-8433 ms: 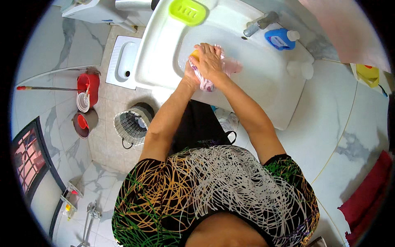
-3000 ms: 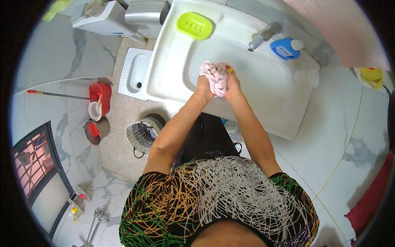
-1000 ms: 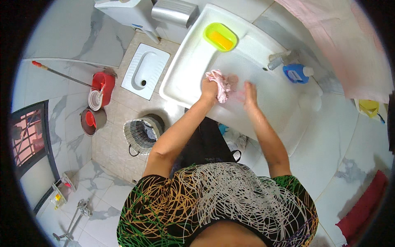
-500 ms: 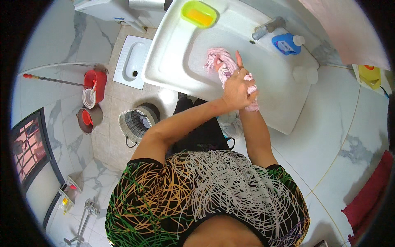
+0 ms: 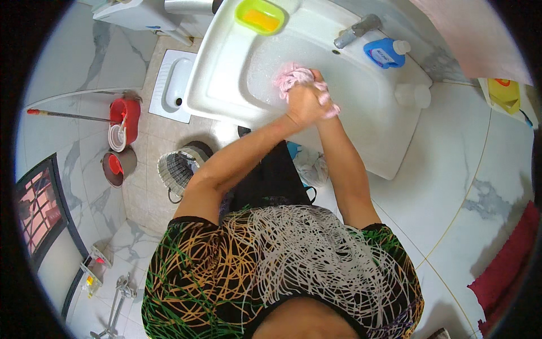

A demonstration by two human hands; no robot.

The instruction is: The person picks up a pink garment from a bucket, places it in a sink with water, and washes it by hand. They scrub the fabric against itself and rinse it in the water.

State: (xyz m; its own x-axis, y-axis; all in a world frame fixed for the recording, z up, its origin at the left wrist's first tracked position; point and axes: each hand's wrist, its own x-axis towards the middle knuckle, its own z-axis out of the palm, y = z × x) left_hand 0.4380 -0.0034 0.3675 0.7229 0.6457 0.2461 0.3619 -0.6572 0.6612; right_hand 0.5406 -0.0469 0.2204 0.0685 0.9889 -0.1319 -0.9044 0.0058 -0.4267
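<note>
A wet, bunched pink cloth is held over the white sink, its loose end hanging toward the basin. My left hand is closed around the cloth from the near side. Mostly hidden behind the cloth and the left hand, my right hand also grips it, with only a part of it showing at the far side. Both forearms reach forward and meet at the cloth. Shallow, slightly foamy water lies in the basin under it.
A green soap dish with a yellow bar sits on the sink's far left rim. The tap, a blue bottle and a white container stand to the right. Left below are a wicker basket, red bucket and squat toilet.
Both hands have moved slightly left with the cloth. The cloth is bunched more tightly, and the right hand's fingers, stretched out before, are now folded in around it.
</note>
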